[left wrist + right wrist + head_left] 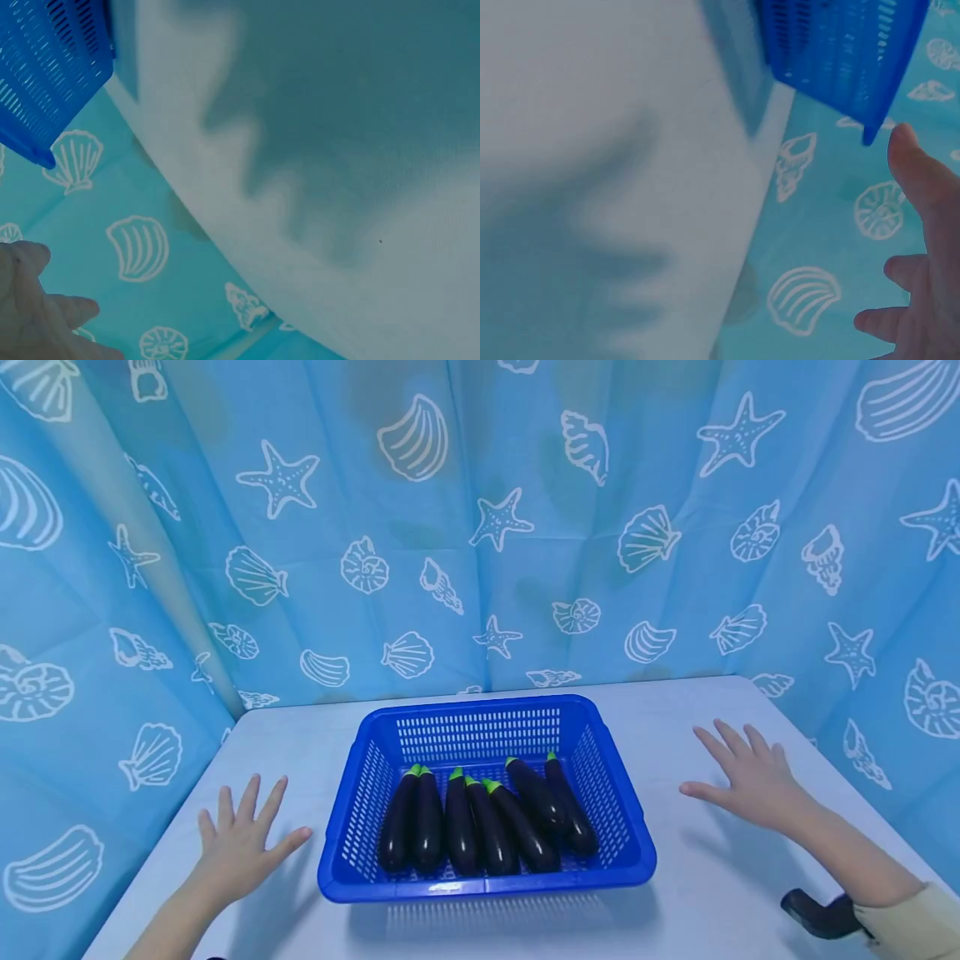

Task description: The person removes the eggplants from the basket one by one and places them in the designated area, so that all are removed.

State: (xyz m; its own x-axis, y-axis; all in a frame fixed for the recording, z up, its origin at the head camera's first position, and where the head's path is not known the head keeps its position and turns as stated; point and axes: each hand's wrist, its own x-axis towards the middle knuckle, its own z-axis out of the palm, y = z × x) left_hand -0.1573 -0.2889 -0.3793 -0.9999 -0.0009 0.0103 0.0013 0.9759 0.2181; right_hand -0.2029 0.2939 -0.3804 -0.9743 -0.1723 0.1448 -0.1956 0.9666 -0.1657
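A blue plastic basket (487, 885) with slotted walls stands mid-table and holds several dark purple eggplants (461, 827) with green stem ends, lying side by side. To its left, my left hand (242, 843) hovers over the table with fingers spread, holding nothing. My right hand (757, 777) is likewise spread and bare on the basket's right, apart from it. In the left wrist view, part of the left hand (37, 315) shows below the basket's corner (52, 82). The right wrist view has the right hand's thumb and fingers (930, 187) near the basket's edge (840, 60).
A white-covered table (300, 752) carries the basket. Blue curtains (465, 527) printed with white shells and starfish hang behind it and on both sides. A black strap-like piece (821, 914) sits at the right wrist by a beige sleeve (911, 927).
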